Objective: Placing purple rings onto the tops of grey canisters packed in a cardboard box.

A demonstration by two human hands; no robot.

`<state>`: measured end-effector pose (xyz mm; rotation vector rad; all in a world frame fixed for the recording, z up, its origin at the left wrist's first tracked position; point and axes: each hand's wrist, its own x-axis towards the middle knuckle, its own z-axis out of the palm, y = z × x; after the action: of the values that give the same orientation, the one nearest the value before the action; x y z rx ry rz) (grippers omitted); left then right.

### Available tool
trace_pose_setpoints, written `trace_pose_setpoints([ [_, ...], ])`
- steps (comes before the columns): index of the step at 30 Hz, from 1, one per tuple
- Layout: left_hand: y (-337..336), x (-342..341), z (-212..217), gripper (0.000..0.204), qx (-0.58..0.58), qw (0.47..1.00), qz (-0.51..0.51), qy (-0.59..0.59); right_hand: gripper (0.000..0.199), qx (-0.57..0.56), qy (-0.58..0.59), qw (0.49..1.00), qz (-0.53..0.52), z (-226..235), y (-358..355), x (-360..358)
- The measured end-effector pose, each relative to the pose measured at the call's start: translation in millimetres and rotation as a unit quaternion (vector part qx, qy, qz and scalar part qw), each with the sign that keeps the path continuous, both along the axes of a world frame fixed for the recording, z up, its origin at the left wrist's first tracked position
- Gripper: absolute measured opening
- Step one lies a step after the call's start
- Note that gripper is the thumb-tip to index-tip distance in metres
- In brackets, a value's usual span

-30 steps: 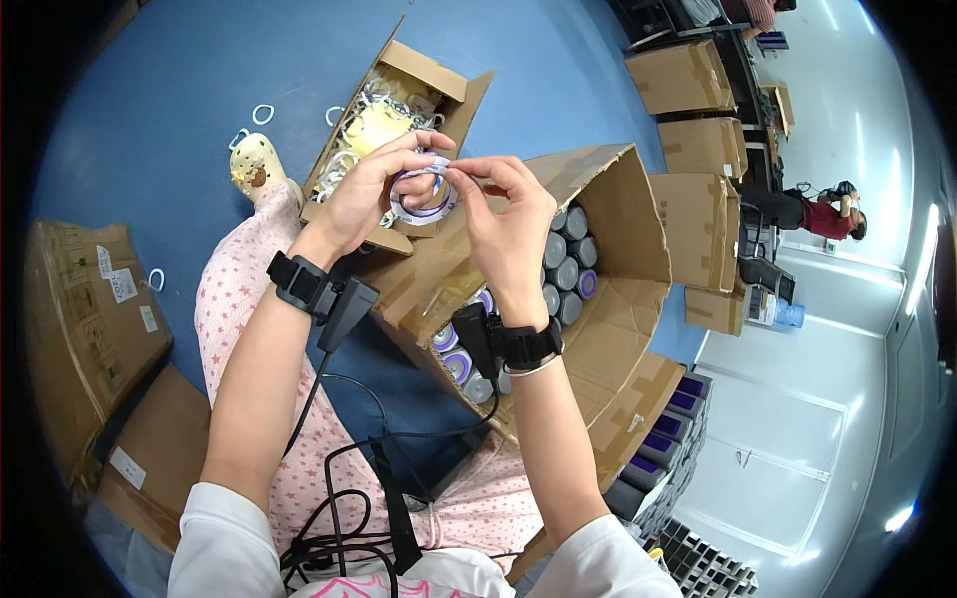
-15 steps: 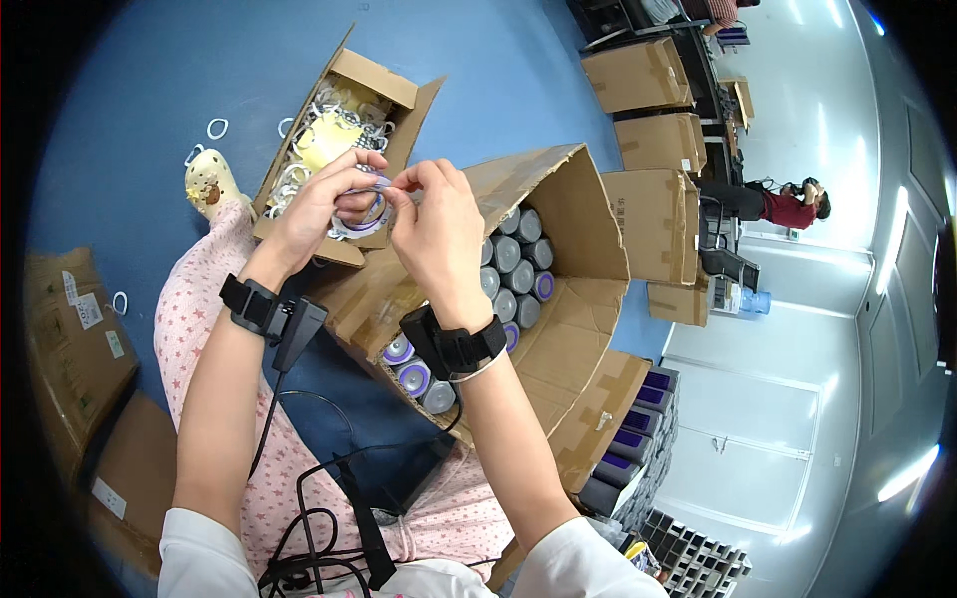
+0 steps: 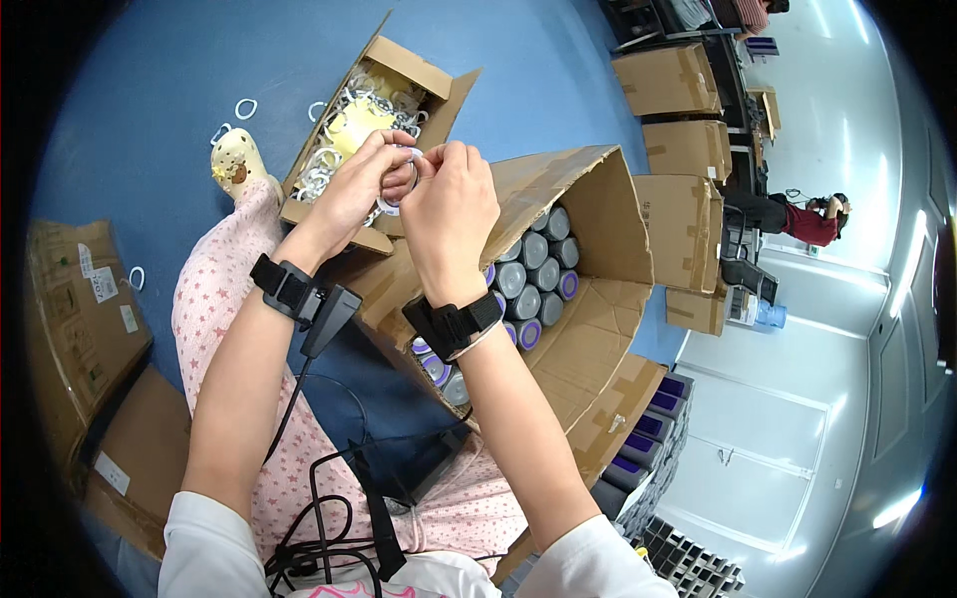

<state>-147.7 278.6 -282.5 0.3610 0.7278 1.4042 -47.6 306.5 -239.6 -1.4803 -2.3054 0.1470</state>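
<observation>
Currently, ring [image 3: 388,207] is gripped by left hand [image 3: 359,187] and right hand [image 3: 452,211], seemingly unfinished.
Some canisters [image 3: 568,286] are purple-ringed; others are left plain.

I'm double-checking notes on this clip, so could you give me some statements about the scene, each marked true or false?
1. The left hand and right hand meet at a pale ring. True.
2. The large carton beside the right hand is sealed shut. False: it stands open, with grey cylinders inside.
3. Purple rings show on some of the cylinders. True.
4. Only one wrist wears a black strap. False: there is a left wrist strap and a right wrist strap.
5. The floor is red. False: it is blue.
6. A cream clog is to the left of the small open box. True.
</observation>
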Motion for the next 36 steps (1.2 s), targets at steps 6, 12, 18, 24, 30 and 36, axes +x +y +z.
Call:
trace_pose_setpoints([
  [6, 0.5, 0.5, 1.5, 0.02, -0.041, 0.996, 0.069, -0.046, 0.014, -0.033, 0.013, 0.999, 0.039, -4.8, 1.6, -6.0],
  [12, -3.1, -4.6, -2.5, 0.022, -0.04, 0.995, 0.083, -0.048, 0.016, -0.016, 0.039, 0.994, 0.096, -4.7, 1.4, -6.9],
  [18, -5.9, -1.8, -10.4, 0.024, -0.02, 0.997, 0.075, 0.001, 0.017, 0.022, 0.009, 0.993, 0.113, 0.2, -1.0, -9.5],
  [24, -7.1, -1.7, -9.7, 0.026, -0.064, 0.994, 0.081, 0.026, 0.017, -0.03, -0.019, 0.989, 0.144, -2.6, 3.5, -1.9],
  [30, -0.3, -10.3, -19.5, 0.023, -0.052, 0.981, 0.142, 0.125, 0.012, -0.031, -0.086, 0.977, 0.191, 9.8, 2.0, 5.0],
  [36, 3.3, -36.9, -56.6, 0.011, -0.136, 0.933, 0.329, -0.053, 0.01, -0.135, 0.12, 0.983, 0.016, 4.1, 12.0, 18.6],
])
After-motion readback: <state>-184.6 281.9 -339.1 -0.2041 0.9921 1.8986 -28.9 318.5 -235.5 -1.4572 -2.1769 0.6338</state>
